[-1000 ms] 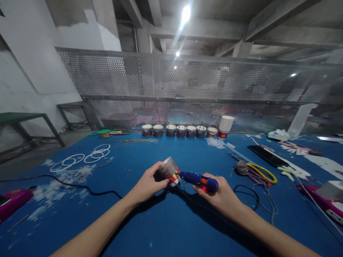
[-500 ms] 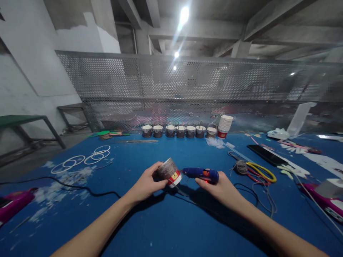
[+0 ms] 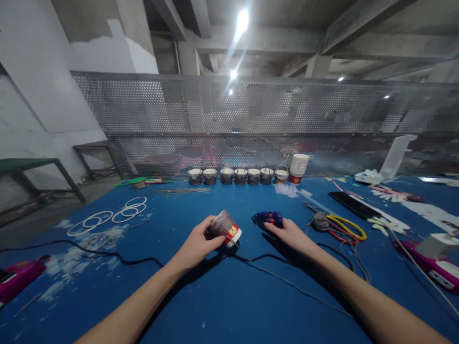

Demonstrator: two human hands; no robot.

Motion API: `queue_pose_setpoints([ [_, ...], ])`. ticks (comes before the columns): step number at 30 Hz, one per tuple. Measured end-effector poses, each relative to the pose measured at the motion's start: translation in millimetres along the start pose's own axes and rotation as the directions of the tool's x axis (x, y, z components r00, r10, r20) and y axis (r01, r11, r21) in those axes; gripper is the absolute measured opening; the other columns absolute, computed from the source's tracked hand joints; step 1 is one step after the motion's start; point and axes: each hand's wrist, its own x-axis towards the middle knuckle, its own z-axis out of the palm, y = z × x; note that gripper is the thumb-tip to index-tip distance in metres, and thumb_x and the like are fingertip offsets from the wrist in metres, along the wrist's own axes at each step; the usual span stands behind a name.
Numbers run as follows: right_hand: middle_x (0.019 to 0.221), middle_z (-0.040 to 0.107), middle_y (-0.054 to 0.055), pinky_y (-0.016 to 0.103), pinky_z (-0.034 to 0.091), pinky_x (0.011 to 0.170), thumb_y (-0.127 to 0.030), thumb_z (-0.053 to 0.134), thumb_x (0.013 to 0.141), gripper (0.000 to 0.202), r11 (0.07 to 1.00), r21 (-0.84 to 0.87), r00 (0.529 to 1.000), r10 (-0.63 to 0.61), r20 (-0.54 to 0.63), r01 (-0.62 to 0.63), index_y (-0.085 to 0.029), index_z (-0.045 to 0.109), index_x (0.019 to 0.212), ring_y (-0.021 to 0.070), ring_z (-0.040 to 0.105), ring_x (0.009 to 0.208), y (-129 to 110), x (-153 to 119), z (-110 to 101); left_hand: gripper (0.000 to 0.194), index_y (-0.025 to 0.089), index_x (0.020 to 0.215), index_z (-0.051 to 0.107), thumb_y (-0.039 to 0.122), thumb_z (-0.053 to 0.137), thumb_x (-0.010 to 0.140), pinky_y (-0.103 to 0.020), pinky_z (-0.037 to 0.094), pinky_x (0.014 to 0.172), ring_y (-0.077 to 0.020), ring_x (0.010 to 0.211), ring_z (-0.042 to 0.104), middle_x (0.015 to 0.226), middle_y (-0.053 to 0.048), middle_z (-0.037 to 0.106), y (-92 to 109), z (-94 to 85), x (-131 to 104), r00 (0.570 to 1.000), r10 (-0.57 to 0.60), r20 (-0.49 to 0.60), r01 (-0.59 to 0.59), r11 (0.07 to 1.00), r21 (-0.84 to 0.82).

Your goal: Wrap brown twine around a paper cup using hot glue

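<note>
My left hand (image 3: 198,243) is closed around a paper cup (image 3: 225,228) tilted on its side, its upper part wrapped in grey-brown cord and its red and white end facing right. A loose grey strand (image 3: 287,283) runs from near the cup across the table to the lower right. To the right of the cup, my right hand (image 3: 289,234) grips a blue glue gun (image 3: 268,219), with a small red light showing near the fingers. The gun's tip points left and is apart from the cup.
Several wrapped cups (image 3: 226,176) line the back beside a stack of paper cups (image 3: 299,167). White rings (image 3: 129,209) lie left. On the right are a grey yarn ball (image 3: 320,221), a yellow ring (image 3: 346,227) and a black phone (image 3: 354,205). A black cable (image 3: 125,259) crosses the table.
My right hand has moved the glue gun away from the cup, slightly back, and turned it. The grey strand now stretches out to the lower right. My left hand keeps its hold on the cup.
</note>
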Motion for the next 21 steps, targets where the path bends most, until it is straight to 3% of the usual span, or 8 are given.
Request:
queue_pose_setpoints([
  [4,0.087,0.07,0.013,0.039,0.051,0.071,-0.053,0.064,0.07,0.04,0.983,0.063,0.968,0.18,-0.174,-0.172,-0.017,0.065,0.087,0.0273,0.065,0.079,-2.4,3.6,-12.6,0.031,0.018,0.099,0.062,0.024,0.061,0.069,-0.03,0.046,0.075,-0.0177,0.08,0.06,0.087,-0.003,0.065,0.2,0.9,0.3,0.999,-0.012,-0.046,0.011,1.0,-0.01],
  [6,0.105,0.066,0.016,0.044,0.048,0.083,-0.055,0.061,0.07,0.047,0.984,0.113,0.929,0.166,-0.33,-0.135,-0.017,0.06,0.098,0.0298,0.062,0.095,-15.5,-0.4,-19.9,0.031,0.018,0.099,0.062,0.024,0.061,0.069,-0.03,0.046,0.075,-0.0176,0.079,0.06,0.086,-0.003,0.065,1.6,2.9,-0.5,0.998,-0.008,-0.069,0.008,1.0,0.0],
  [8,0.107,0.063,0.013,0.043,0.047,0.087,-0.053,0.058,0.075,0.043,0.986,0.164,0.91,0.065,-0.411,0.004,-0.019,0.057,0.101,0.0269,0.059,0.097,-35.0,-10.4,-20.0,0.031,0.017,0.099,0.062,0.024,0.06,0.069,-0.03,0.046,0.074,-0.0173,0.078,0.06,0.085,-0.002,0.065,3.9,6.4,-2.5,0.997,0.008,-0.082,-0.007,1.0,0.016],
  [10,0.09,0.064,0.007,0.037,0.05,0.079,-0.047,0.057,0.08,0.029,0.95,0.299,0.966,-0.013,-0.259,0.093,-0.021,0.056,0.092,0.0212,0.061,0.083,-55.7,-23.9,-9.8,0.03,0.017,0.099,0.062,0.025,0.059,0.07,-0.029,0.046,0.073,-0.017,0.077,0.059,0.084,-0.002,0.065,6.7,10.8,-5.8,0.995,0.037,-0.09,-0.032,0.998,0.051],
  [12,0.09,0.063,0.005,0.032,0.051,0.074,-0.042,0.062,0.078,0.025,0.907,0.42,1.0,-0.012,-0.006,0.013,-0.021,0.054,0.09,0.0181,0.062,0.08,-71.4,-36.2,8.4,0.029,0.017,0.098,0.062,0.027,0.058,0.071,-0.029,0.047,0.072,-0.0173,0.077,0.059,0.085,-0.003,0.065,8.9,15.3,-9.5,0.99,0.082,-0.115,-0.068,0.99,0.123],
  [14,0.09,0.061,0.003,0.027,0.049,0.062,-0.039,0.069,0.071,0.034,0.824,0.544,0.983,0.079,0.163,-0.157,-0.021,0.047,0.091,0.0136,0.061,0.068,-78.6,-43.6,28.1,0.027,0.017,0.097,0.061,0.028,0.057,0.072,-0.029,0.047,0.073,-0.0182,0.078,0.06,0.086,-0.004,0.065,9.3,18.9,-12.5,0.976,0.143,-0.161,-0.104,0.968,0.227],
  [18,0.064,0.059,-0.005,0.022,0.041,0.048,-0.039,0.072,0.069,0.044,0.639,0.637,0.889,0.18,0.421,-0.431,-0.023,0.037,0.091,0.0111,0.056,0.049,-76.3,-43.7,49.3,0.022,0.018,0.093,0.061,0.028,0.055,0.075,-0.032,0.047,0.076,-0.0207,0.082,0.061,0.089,-0.006,0.066,5.5,23.0,-15.4,0.95,0.247,-0.189,-0.154,0.902,0.403],
  [21,0.06,0.056,-0.007,0.02,0.035,0.044,-0.034,0.068,0.073,0.032,0.721,0.563,0.893,0.177,0.414,-0.404,-0.022,0.041,0.086,0.0086,0.048,0.043,-73.4,-40.4,46.0,0.021,0.018,0.094,0.06,0.028,0.055,0.077,-0.033,0.047,0.076,-0.0213,0.084,0.061,0.091,-0.006,0.067,4.3,25.0,-16.5,0.95,0.271,-0.152,-0.177,0.875,0.45],
])
